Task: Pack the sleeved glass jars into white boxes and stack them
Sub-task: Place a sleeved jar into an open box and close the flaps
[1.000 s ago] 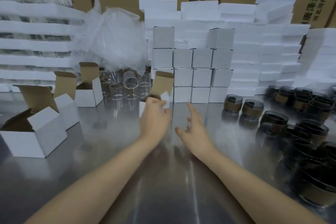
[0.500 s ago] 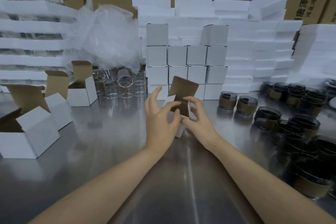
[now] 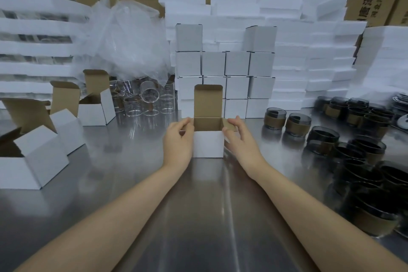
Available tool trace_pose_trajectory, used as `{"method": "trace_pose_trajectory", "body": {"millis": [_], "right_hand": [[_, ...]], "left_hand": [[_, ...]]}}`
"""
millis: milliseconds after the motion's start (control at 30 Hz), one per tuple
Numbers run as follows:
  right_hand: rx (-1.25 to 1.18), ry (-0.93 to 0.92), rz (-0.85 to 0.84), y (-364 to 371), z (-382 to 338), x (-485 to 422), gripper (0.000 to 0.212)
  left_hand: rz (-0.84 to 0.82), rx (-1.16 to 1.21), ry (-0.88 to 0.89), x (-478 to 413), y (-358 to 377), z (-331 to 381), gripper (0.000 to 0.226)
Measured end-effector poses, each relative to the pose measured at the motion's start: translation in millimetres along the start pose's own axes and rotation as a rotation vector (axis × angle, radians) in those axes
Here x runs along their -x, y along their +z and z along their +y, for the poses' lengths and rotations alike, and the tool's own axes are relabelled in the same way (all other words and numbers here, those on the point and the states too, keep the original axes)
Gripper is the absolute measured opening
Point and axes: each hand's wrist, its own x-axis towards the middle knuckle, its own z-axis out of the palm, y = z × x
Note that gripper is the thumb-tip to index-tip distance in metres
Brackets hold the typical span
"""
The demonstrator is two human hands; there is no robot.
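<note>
A single white box (image 3: 207, 144) is stood upright on the table (image 3: 203, 216), directly before the operator, with its mouth upward. No jar is seen in it. Its lid flap (image 3: 208, 99) is raised at the rear so that the opening is not obstructed.

The left grip (image 3: 178, 141) is narrowed onto the left side flap, which is pinched between thumb and curled fingers. The right grip (image 3: 240, 139) is closed likewise on the right side flap (image 3: 229, 126). Both flaps are judged to be drawn outward so that the mouth is squared and cleared for a jar.

The sleeved glass jars (image 3: 274, 118) are staged on the right of the table, well apart from the box and on the side of the right grip. None is held.

Closed boxes (image 3: 236, 64) are stacked in rows behind the work position, against foam trays (image 3: 309, 55), presumably so that finished packs can be set straight ahead. Further empty boxes (image 3: 97, 110) are placed at the left with lids raised. Bare clear glasses (image 3: 150, 104) stand beside them, below a plastic bag (image 3: 123, 40).

The step in hand is judged to be preparation of the box. Loading has not yet been started.
</note>
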Motion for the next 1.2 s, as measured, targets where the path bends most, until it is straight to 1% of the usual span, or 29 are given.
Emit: {"method": "trace_pose_trajectory", "body": {"millis": [67,167,267,333,400,433,500,567,600,667,700,733,767,800,867,900,933,1000,1033,1100,1167,1200], "right_hand": [[0.083,-0.005,-0.032,0.9,0.0,-0.9,0.046],[0.319,-0.068,-0.135,1.8,-0.2,2.2,0.062],[0.378,-0.099,-0.178,0.8,-0.9,5.2,0.069],[0.404,-0.136,-0.173,-2.7,-1.5,5.8,0.065],[0.388,-0.161,-0.175,-6.9,-2.6,5.6,0.054],[0.358,-0.172,-0.18,-8.8,-2.5,5.9,0.05],[0.308,-0.17,-0.181,-9.2,-3.7,8.5,0.048],[0.259,-0.128,-0.179,-11.3,-4.4,8.5,0.046],[0.236,-0.103,-0.191,-12.9,-4.5,7.4,0.041],[0.137,-0.03,-0.219,-14.9,-6.3,5.5,0.024],[0.064,0.033,-0.188,-15.2,-7.2,4.1,0.022],[0.028,0.091,-0.117,-16.0,-8.0,2.7,0.03],[0.087,0.098,-0.015,-18.6,-9.0,0.9,0.038],[0.236,0.054,0.094,-23.2,-8.7,-2.0,0.041],[0.667,-0.037,0.26,-37.1,-4.8,-6.8,0.043],[0.876,-0.049,0.321,-44.8,-2.3,-8.4,0.046],[1.029,-0.056,0.376,-52.2,-1.1,-9.4,0.048],[1.205,-0.06,0.477,-65.0,-1.7,-10.9,0.047],[1.275,-0.03,0.507,-70.6,-4.0,-12.0,0.048],[1.402,0.123,0.511,-83.0,-9.8,-15.6,0.054],[1.436,0.311,0.485,-93.7,-15.4,-17.7,0.056],[1.431,0.372,0.47,-96.8,-16.1,-17.6,0.055]], "left_hand": [[-0.061,-0.077,0.017,-1.2,-1.3,-1.4,0.035],[-0.137,-0.243,0.096,1.6,0.0,-4.6,0.042],[-0.202,-0.222,0.095,7.1,1.8,-3.8,0.039],[-0.272,-0.208,0.1,10.8,0.7,-3.5,0.035],[-0.343,-0.22,0.126,10.8,-1.7,-4.2,0.033],[-0.359,-0.222,0.134,10.5,-2.2,-4.2,0.034],[-0.354,-0.235,0.134,9.3,-0.5,-5.9,0.042],[-0.33,-0.234,0.102,8.6,3.4,-8.4,0.055],[-0.315,-0.204,0.076,7.9,4.6,-10.0,0.06],[-0.278,-0.103,0.023,5.6,5.0,-11.7,0.062],[-0.269,-0.057,-0.003,4.6,4.5,-11.8,0.063],[-0.268,-0.026,-0.025,3.6,4.1,-12.3,0.065],[-0.272,-0.016,-0.039,2.9,4.0,-13.0,0.067],[-0.277,-0.019,-0.043,2.6,3.8,-13.1,0.069],[-0.283,-0.021,-0.038,2.7,3.9,-12.8,0.07],[-0.286,-0.017,-0.036,2.5,4.0,-12.9,0.071],[-0.289,-0.014,-0.034,2.3,3.9,-12.9,0.072],[-0.294,-0.011,-0.033,2.0,3.7,-12.8,0.073],[-0.296,-0.01,-0.033,1.8,3.7,-12.8,0.073],[-0.294,-0.012,-0.028,2.0,4.2,-12.4,0.072],[-0.293,-0.012,-0.025,2.0,4.7,-12.4,0.071],[-0.293,-0.011,-0.025,2.0,4.7,-12.3,0.07]]}}
